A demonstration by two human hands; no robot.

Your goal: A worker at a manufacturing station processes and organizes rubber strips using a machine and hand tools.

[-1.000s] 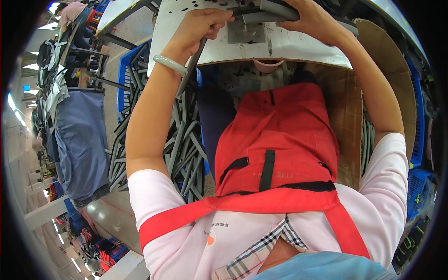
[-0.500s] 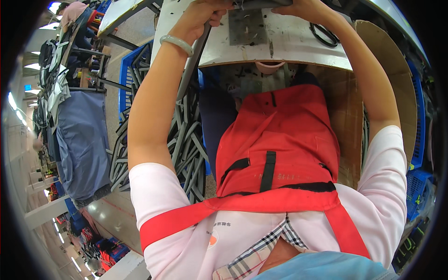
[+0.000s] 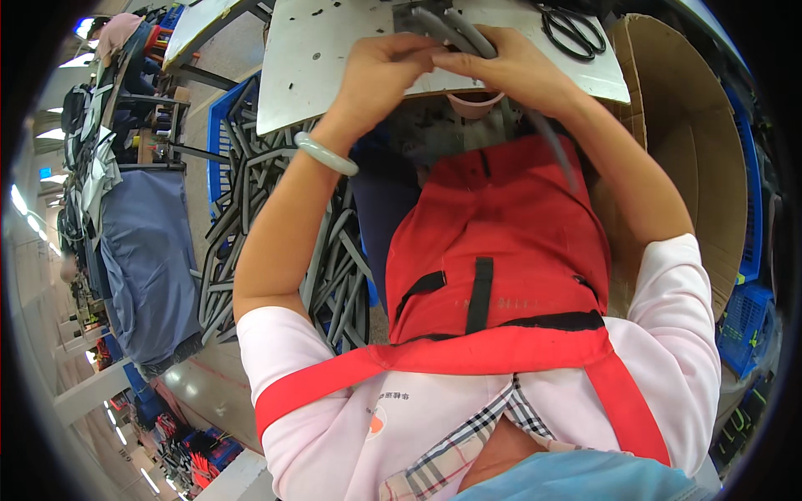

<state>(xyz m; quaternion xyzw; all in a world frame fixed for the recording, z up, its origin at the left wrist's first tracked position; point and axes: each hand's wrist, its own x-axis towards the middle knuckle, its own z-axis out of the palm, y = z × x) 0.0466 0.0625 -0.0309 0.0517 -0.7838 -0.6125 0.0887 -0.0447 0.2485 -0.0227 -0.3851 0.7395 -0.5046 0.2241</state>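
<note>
Over the white table (image 3: 301,83), my right hand (image 3: 510,71) is closed around a bent grey tube (image 3: 455,32). Its two lengths stick out past the fingers at the far side, while a blurred grey tail hangs below the wrist towards the red apron (image 3: 501,217). My left hand (image 3: 388,79) is beside it, fingers drawn together and meeting the right thumb. Whatever lies between those left fingertips is hidden. Black-handled scissors (image 3: 575,35) rest on the table to the right of my hands.
Many similar grey tubes (image 3: 334,250) fill a blue crate (image 3: 220,150) at my left. A tall cardboard box (image 3: 693,167) stands on the right, with blue crates beyond. Below the table edge is a pale pink bowl (image 3: 476,105). Another person (image 3: 121,33) is far left.
Both hands have come nearer to me and closer together. The grey tube has left its place along the left forearm and now runs through my right hand, its tail swinging on the right.
</note>
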